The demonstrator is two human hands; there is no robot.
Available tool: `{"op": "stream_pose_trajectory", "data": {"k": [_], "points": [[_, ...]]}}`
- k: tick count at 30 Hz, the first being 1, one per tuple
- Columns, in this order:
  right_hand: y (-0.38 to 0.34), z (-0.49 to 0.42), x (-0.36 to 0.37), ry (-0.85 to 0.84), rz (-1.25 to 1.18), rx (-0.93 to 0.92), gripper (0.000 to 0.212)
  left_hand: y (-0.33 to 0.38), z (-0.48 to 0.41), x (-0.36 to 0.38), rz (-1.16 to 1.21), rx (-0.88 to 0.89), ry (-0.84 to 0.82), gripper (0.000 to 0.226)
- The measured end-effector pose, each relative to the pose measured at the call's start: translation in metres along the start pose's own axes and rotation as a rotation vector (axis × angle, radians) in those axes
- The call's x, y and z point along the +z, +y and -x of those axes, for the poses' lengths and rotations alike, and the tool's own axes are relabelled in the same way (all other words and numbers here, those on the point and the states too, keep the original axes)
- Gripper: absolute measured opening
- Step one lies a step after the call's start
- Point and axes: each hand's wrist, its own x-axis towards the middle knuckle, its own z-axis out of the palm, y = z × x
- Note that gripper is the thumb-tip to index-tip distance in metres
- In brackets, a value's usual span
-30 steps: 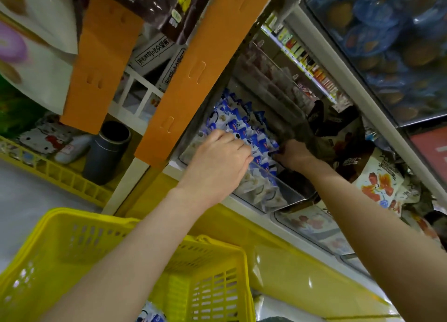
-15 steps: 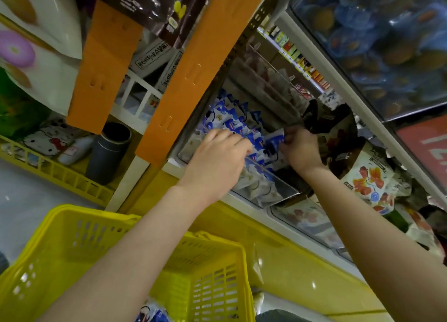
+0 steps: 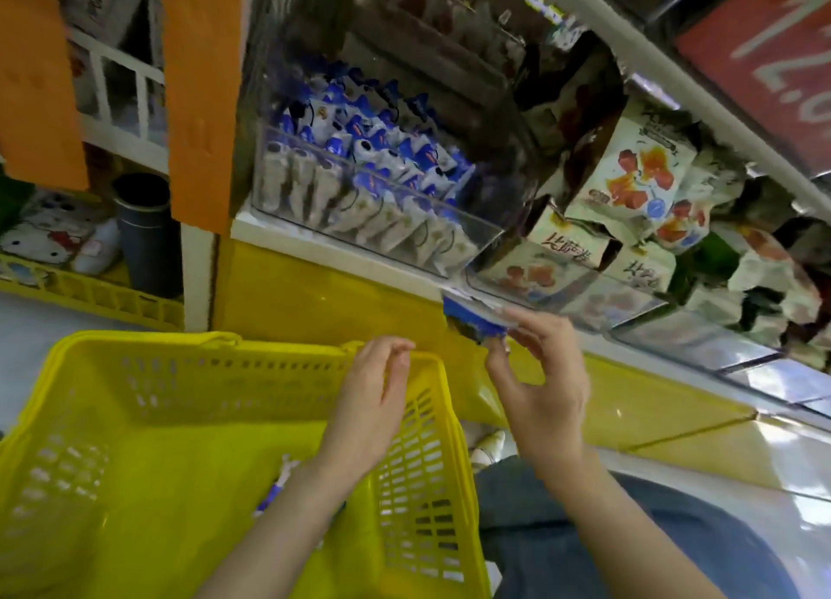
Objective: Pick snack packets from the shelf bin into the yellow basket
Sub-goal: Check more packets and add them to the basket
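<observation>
A clear shelf bin (image 3: 288, 139) holds several blue-and-white snack packets (image 3: 359, 148). My right hand (image 3: 539, 387) pinches one blue-and-white snack packet (image 3: 472, 322) between thumb and fingers, below the bin's right corner and just right of the yellow basket (image 3: 135, 418). My left hand (image 3: 373, 400) hangs over the basket's far right rim with fingers loosely curled and nothing in it. Part of another blue packet (image 3: 274, 490) lies in the basket, mostly hidden by my left forearm.
A neighbouring clear bin (image 3: 584, 292) to the right holds white packets with red prints (image 3: 629, 171). Orange panels (image 3: 198, 81) stand left of the bin. A dark cylinder (image 3: 144, 234) sits in a low yellow crate (image 3: 90, 297). The yellow shelf front (image 3: 314, 292) is behind the basket.
Both hands have come down out of the bin toward the basket. My right hand has pulled one packet out. My left hand let go of the packets. The view tilted down.
</observation>
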Motion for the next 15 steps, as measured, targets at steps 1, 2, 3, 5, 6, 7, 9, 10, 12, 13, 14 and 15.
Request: {"op": "stream_pose_trajectory", "data": {"k": [1, 2, 3, 5, 6, 7, 9, 10, 12, 13, 14, 15], "points": [[0.001, 0.018, 0.003, -0.062, -0.043, 0.083, 0.029, -0.005, 0.007, 0.004, 0.056, -0.064, -0.026, 0.017], [0.001, 0.037, 0.008, -0.136, -0.099, 0.184, 0.032, -0.01, 0.012, 0.007, 0.12, -0.141, -0.057, 0.018], [0.0, 0.054, 0.014, -0.203, -0.159, 0.292, 0.037, -0.013, 0.017, 0.01, 0.189, -0.225, -0.085, 0.019], [0.0, 0.084, 0.026, -0.26, -0.269, 0.52, 0.041, -0.024, 0.029, 0.014, 0.309, -0.39, -0.112, 0.024], [0.002, 0.094, 0.032, -0.26, -0.316, 0.642, 0.042, -0.029, 0.035, 0.015, 0.35, -0.465, -0.119, 0.028], [0.004, 0.101, 0.038, -0.262, -0.356, 0.772, 0.041, -0.034, 0.04, 0.016, 0.371, -0.523, -0.134, 0.031], [0.01, 0.11, 0.049, -0.3, -0.447, 1.016, 0.036, -0.043, 0.052, 0.018, 0.336, -0.562, -0.167, 0.031], [0.013, 0.113, 0.054, -0.335, -0.513, 1.12, 0.033, -0.048, 0.057, 0.019, 0.282, -0.557, -0.171, 0.027], [0.017, 0.12, 0.061, -0.412, -0.584, 1.218, 0.028, -0.058, 0.064, 0.02, 0.182, -0.557, -0.16, 0.026], [0.019, 0.123, 0.065, -0.443, -0.592, 1.23, 0.023, -0.062, 0.066, 0.02, 0.157, -0.57, -0.155, 0.028], [0.02, 0.126, 0.067, -0.444, -0.601, 1.241, 0.016, -0.066, 0.069, 0.019, 0.148, -0.587, -0.152, 0.03], [0.021, 0.129, 0.07, -0.433, -0.597, 1.254, 0.007, -0.07, 0.07, 0.02, 0.146, -0.604, -0.156, 0.032]]}}
